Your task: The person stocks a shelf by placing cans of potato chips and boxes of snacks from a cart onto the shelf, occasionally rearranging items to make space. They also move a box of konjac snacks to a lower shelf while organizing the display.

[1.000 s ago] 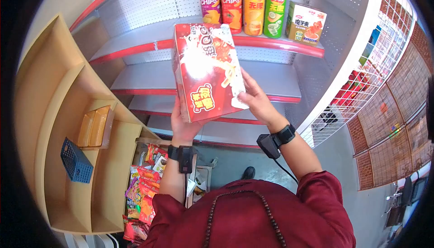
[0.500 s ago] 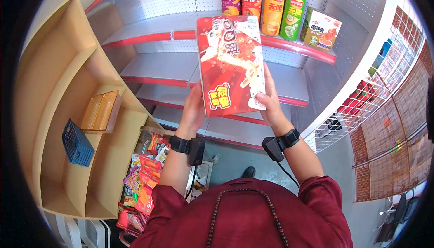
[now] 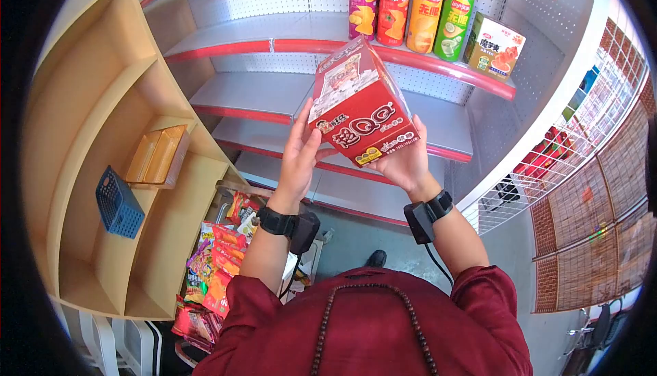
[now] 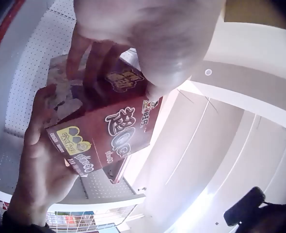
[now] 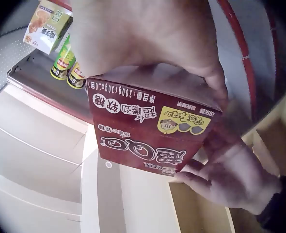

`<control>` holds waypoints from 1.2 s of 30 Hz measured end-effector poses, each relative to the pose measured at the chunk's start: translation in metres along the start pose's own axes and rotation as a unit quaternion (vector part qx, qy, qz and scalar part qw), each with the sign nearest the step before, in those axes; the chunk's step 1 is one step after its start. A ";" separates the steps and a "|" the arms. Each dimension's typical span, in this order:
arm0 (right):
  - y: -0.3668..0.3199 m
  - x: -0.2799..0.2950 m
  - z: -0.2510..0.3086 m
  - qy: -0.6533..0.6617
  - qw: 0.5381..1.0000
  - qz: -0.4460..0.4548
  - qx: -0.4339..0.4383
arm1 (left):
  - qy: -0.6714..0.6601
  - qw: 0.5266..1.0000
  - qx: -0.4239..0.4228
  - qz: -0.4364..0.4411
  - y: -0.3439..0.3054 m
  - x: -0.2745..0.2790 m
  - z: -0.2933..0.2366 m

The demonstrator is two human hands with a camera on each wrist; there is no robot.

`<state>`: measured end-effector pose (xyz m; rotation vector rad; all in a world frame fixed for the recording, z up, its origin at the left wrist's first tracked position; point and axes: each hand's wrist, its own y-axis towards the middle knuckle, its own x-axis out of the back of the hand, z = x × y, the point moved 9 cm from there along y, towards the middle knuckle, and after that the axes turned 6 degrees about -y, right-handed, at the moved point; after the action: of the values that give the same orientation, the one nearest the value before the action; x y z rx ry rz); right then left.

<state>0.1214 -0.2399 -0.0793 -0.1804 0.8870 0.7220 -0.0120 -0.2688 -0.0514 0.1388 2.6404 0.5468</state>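
Note:
A red box of QQ gummy candy [image 3: 366,112] is held up in front of the shelves, tilted, with its white-printed panel facing up and away. My left hand [image 3: 298,162] grips its left side, the thumb along the near edge. Under the lower right corner, my right hand [image 3: 407,165] holds the box from below and the side. The left wrist view shows the left fingers spread across a darker face of the box [image 4: 128,128]. In the right wrist view, the right hand [image 5: 148,34] lies over one long side while the left hand [image 5: 232,170] touches the opposite corner.
Several chip canisters [image 3: 424,13] and a small snack box [image 3: 494,46] stand on the red-edged upper shelf [image 3: 294,23]. At left, a wooden shelf unit [image 3: 109,129] holds a blue basket [image 3: 120,205] and an orange-brown tray [image 3: 159,157]. Snack bags [image 3: 219,266] lie below; a white grid [image 3: 547,150] borders the right.
Both hands have turned the candy box, so its QQ-lettered side now faces me instead of the large printed front. The view has shifted, with shelves and canisters now farther right in the picture.

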 end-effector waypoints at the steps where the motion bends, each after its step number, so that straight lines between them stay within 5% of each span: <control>1: 0.000 -0.001 -0.001 0.000 1.000 -0.001 -0.001 | 0.000 1.000 0.001 -0.001 -0.001 0.000 -0.001; 19: -0.001 -0.014 -0.011 0.081 0.994 0.063 -0.045 | 0.060 0.997 -0.027 -0.040 -0.004 0.003 -0.004; 31: -0.005 0.000 -0.014 0.066 0.996 0.039 -0.033 | -0.023 0.991 0.126 -0.040 -0.005 0.027 0.052; 33: -0.005 0.010 -0.012 0.053 0.998 0.030 -0.024 | -0.156 0.974 0.143 0.077 -0.008 0.004 0.043; 36: -0.004 0.017 -0.005 0.020 0.998 0.066 0.002 | -0.135 0.977 0.147 0.075 -0.012 -0.008 0.037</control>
<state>0.1280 -0.2370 -0.0962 -0.1346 0.9450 0.8417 0.0112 -0.2681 -0.0834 0.4721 2.4391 0.1631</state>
